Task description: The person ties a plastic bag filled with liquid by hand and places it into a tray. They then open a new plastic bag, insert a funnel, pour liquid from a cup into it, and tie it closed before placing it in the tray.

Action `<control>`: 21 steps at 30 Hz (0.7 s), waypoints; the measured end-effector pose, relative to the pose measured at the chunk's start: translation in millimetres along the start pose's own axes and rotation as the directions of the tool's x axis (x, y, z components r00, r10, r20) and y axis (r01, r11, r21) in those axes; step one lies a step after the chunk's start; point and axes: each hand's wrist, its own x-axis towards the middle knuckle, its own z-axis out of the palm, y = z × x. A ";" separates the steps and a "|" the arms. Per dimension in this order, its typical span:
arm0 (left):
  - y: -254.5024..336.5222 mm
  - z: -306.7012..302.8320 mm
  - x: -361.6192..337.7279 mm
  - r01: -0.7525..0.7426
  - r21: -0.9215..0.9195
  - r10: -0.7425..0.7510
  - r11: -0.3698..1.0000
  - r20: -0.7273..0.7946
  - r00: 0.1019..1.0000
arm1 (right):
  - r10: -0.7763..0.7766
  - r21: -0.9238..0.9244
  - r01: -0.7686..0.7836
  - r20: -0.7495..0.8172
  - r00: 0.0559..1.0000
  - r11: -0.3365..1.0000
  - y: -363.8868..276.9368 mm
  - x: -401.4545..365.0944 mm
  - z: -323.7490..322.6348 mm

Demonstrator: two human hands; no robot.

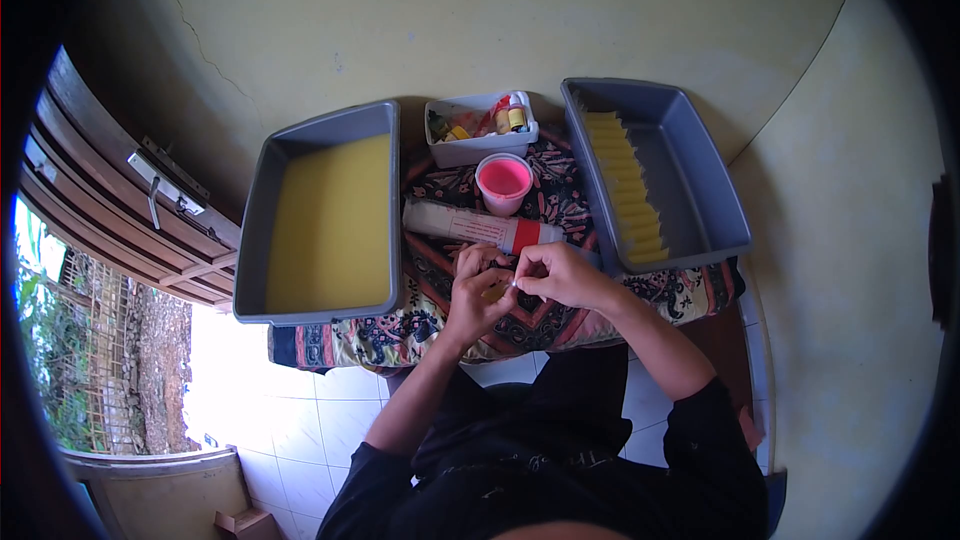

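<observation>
Both hands meet over the front middle of the patterned cloth (440, 325). My left hand (480, 290) has its fingers curled, with fingertips against a tiny whitish thing (514, 283). Pinched on the same spot is my right hand (545, 275); what the thing is cannot be made out. Just beyond the hands lies a long clear plastic pack (460, 222) with a red band. Behind the pack stands a white tub (503, 202) with pink contents.
At the left is a grey tray (394, 210) holding a flat yellow layer (330, 220). A second grey tray (690, 180) at the right holds a row of folded yellow pieces (630, 190). A white box (480, 151) with small bottles stands at the back, near the wall.
</observation>
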 end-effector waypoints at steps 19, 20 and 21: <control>-14.1 1.2 7.9 0.354 -0.512 -0.271 0.783 0.232 0.934 | -0.433 -0.444 0.261 -0.344 0.833 0.857 11.4 -1.7 24.3; -14.2 -0.7 9.2 0.354 -0.511 -0.270 0.783 0.233 0.934 | -0.301 -0.286 0.201 -0.367 0.880 0.937 9.7 -2.7 24.8; -13.4 -3.2 10.5 0.287 -0.430 -0.216 0.856 0.207 0.954 | -0.302 -0.286 0.203 -0.365 0.881 0.937 11.9 -2.2 23.6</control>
